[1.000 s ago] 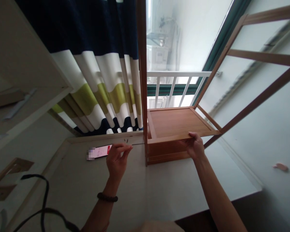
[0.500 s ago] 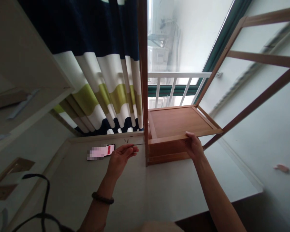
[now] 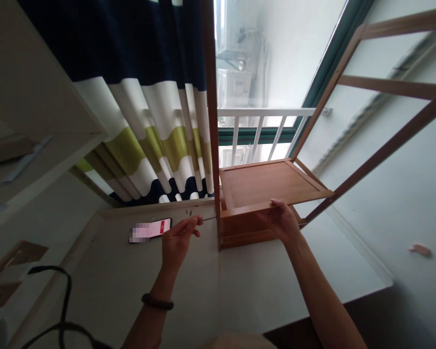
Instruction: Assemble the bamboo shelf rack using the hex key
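My left hand (image 3: 178, 240) pinches a thin metal rod (image 3: 209, 218) that looks like a hex key. Its far tip meets the outer side of the upright wooden post (image 3: 213, 145), near the corner of the shelf panel. My right hand (image 3: 286, 224) grips the front edge of the wooden shelf panel (image 3: 269, 183), thumb on top and fingers underneath. The panel sits level between the post and the slanting-looking right side frame (image 3: 378, 150). Below it lies a lower wooden part (image 3: 247, 230). A couple of small screws (image 3: 189, 212) rest on the white surface beyond my left hand.
A phone (image 3: 160, 228) lies left of my left hand on the white tabletop (image 3: 221, 300). Black cable (image 3: 66, 295) loops at lower left by a wall socket (image 3: 0, 293). Striped curtains (image 3: 160, 121) and a window with white railing (image 3: 265, 112) stand behind.
My left fingers have shifted and turned around the rod, whose tip stays at the post. My right hand has slid slightly left along the panel edge. The view has moved a little.
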`<state>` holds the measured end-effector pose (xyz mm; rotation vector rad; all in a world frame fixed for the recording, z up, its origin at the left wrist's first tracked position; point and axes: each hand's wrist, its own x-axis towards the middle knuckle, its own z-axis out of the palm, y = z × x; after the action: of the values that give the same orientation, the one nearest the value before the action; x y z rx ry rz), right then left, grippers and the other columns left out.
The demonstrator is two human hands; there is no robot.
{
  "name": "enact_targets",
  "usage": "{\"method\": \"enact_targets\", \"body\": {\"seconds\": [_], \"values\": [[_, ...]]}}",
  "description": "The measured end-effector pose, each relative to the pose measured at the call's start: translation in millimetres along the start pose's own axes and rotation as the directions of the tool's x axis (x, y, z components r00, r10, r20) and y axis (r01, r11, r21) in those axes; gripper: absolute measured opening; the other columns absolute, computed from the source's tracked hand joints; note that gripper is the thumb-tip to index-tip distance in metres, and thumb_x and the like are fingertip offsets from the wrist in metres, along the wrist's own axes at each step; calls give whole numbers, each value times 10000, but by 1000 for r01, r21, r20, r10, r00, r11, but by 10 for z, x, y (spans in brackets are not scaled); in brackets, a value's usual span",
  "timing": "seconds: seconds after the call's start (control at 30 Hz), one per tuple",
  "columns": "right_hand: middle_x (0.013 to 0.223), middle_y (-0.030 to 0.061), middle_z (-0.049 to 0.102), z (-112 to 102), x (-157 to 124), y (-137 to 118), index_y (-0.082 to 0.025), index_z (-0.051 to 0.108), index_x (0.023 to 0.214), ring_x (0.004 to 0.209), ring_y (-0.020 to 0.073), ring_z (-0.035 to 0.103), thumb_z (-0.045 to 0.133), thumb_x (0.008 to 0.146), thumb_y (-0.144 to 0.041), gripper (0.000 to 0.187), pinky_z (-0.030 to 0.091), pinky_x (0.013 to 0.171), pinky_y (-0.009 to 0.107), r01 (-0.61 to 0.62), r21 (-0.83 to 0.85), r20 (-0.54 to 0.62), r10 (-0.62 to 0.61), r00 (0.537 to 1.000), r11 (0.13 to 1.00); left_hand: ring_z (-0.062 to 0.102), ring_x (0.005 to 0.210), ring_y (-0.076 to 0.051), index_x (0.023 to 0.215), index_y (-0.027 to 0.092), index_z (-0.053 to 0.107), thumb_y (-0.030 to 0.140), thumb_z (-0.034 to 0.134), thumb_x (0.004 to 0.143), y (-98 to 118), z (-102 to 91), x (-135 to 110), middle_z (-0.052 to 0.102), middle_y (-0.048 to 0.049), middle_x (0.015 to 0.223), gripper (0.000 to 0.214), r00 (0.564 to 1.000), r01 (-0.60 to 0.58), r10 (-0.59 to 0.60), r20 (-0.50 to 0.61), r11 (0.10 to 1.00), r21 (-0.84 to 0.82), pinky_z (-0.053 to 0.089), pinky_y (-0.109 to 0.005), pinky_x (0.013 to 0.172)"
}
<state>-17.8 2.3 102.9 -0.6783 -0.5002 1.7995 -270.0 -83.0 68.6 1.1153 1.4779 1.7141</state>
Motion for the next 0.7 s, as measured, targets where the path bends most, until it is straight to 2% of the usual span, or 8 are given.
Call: {"method": "enact_targets", "body": {"seconds": [0.07,0.17,0.27,0.43,0.53,0.7], "values": [[631,-28,659,23,-4,51,-151,571,641,634,133,647,633,674,-139,71,567,751,357,35,1,-37,-35,999,999,636,651,-168,843,156,696,306,697,672,1,30,24,702,-64,826,227,998,66,-68,-16,995,-75,515,-269,518],[600,-39,645,67,-19,125,-145,585,650,589,114,629,670,628,-103,97,576,720,319,51,-11,-75,-52,996,999,652,691,-166,878,174,662,241,743,616,51,64,78,710,-42,815,283,995,89,-95,-24,978,-189,526,-257,547],[596,-25,642,133,-35,192,-136,583,607,595,116,624,631,612,-55,94,578,703,307,12,-2,-67,-12,998,1000,662,717,-178,907,170,648,221,748,606,92,88,101,713,-39,785,321,994,92,-102,-33,970,-227,537,-271,575],[634,-14,654,271,-33,320,-145,567,583,655,129,635,549,642,-53,111,558,771,341,-80,116,18,78,997,990,664,694,-179,792,150,662,238,737,616,34,129,46,708,-45,780,211,992,76,-101,-74,956,-285,546,-297,594],[614,-28,646,344,-25,410,-155,568,603,655,121,633,602,667,-86,101,556,773,314,-43,165,-26,48,999,985,660,704,-173,774,153,659,228,735,618,11,148,30,700,-39,782,189,992,63,-95,-83,943,-328,547,-292,589],[661,-12,667,382,-27,558,-144,588,632,668,120,639,624,636,-49,102,558,742,259,-53,136,-66,62,996,989,634,678,-131,733,177,673,191,748,594,61,147,57,664,-2,823,159,995,28,-59,-77,934,-357,532,-253,559]]}}
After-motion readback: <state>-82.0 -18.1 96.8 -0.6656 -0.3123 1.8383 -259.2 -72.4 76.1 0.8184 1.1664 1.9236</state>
